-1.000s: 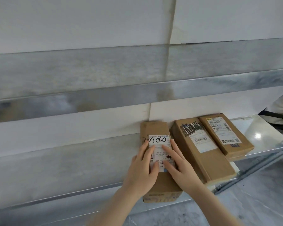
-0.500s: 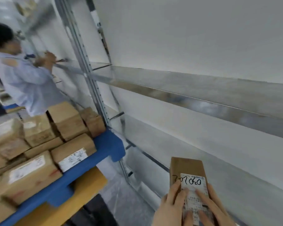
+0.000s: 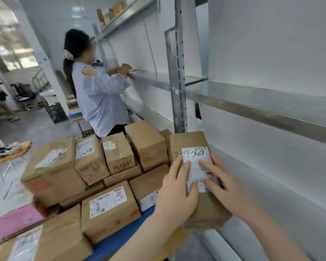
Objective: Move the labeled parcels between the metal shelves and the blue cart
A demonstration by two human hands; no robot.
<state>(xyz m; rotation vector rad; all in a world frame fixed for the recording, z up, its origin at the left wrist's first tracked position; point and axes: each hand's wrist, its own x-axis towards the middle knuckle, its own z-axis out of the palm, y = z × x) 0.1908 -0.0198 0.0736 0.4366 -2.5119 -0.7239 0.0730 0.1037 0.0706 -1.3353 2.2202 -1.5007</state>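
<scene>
I hold a brown labeled parcel point(image 3: 188, 142) with handwriting on its white label, in the air between the blue cart point(image 3: 119, 240) and the metal shelves point(image 3: 252, 98). My left hand point(image 3: 177, 193) grips its left side, fingers over the label. My right hand point(image 3: 220, 183) holds its right side, fingers spread across the label. Several brown labeled parcels point(image 3: 109, 206) are stacked on the cart to the left of the held one.
Another person point(image 3: 98, 91) in a pale blue shirt stands beyond the cart, hands at a shelf. A steel upright point(image 3: 177, 76) divides the shelf bays. A black crate point(image 3: 56, 112) and a folded trolley stand on the floor far left.
The parcel has come off the lower shelf, where it lay beside two others. I have turned left with it, and it now sits over the cart's edge.
</scene>
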